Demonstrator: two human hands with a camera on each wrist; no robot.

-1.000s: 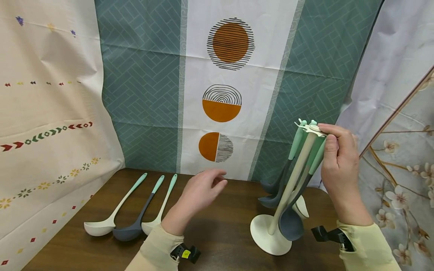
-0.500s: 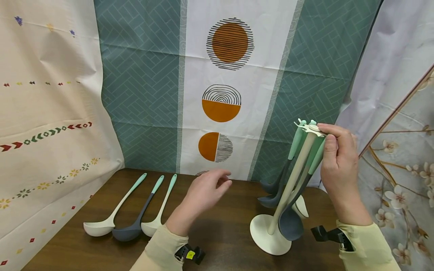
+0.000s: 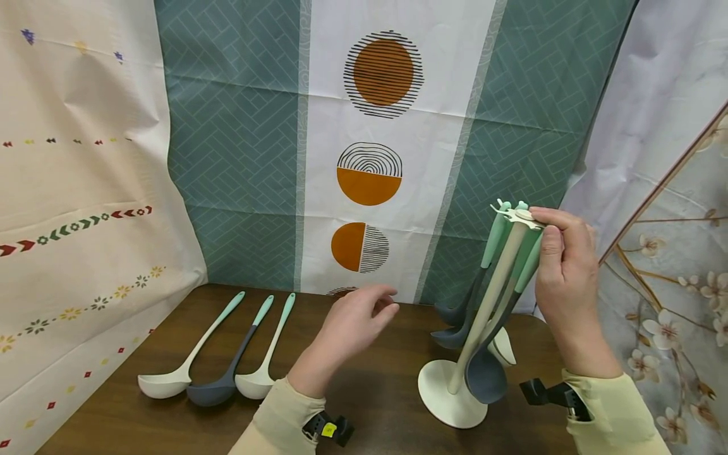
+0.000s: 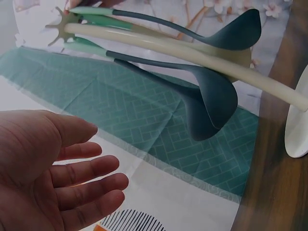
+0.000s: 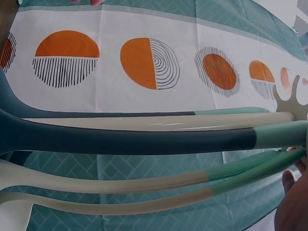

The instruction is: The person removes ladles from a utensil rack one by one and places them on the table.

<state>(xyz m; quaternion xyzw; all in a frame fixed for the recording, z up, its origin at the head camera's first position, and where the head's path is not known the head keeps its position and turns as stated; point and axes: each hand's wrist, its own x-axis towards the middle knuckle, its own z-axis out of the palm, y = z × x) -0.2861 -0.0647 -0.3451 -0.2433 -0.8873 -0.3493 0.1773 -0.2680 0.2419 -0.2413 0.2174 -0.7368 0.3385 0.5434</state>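
A cream ladle stand [image 3: 489, 303] with a round base and a hooked top stands at the right. Several ladles hang from it, dark grey ones [image 3: 486, 376] and cream ones [image 5: 120, 185], all with mint handle ends. My right hand [image 3: 569, 272] grips the edge of the stand's hooked top, index finger above and thumb below, close against the mint handles. My left hand [image 3: 355, 322] is in the air left of the stand, holding nothing. Its fingers are loosely bent and spread in the left wrist view, apart from the hanging ladles [image 4: 216, 96].
On the left of the brown table [image 3: 392, 392] lie a cream ladle [image 3: 170, 382], a dark grey ladle [image 3: 213, 392] and another cream ladle [image 3: 256, 382], side by side, handles pointing away. Patterned cloths [image 3: 239, 158] hang behind and on both sides.
My left hand has drifted right, away from the ladles lying on the table and nearer the stand. The right hand keeps its place at the stand's top.
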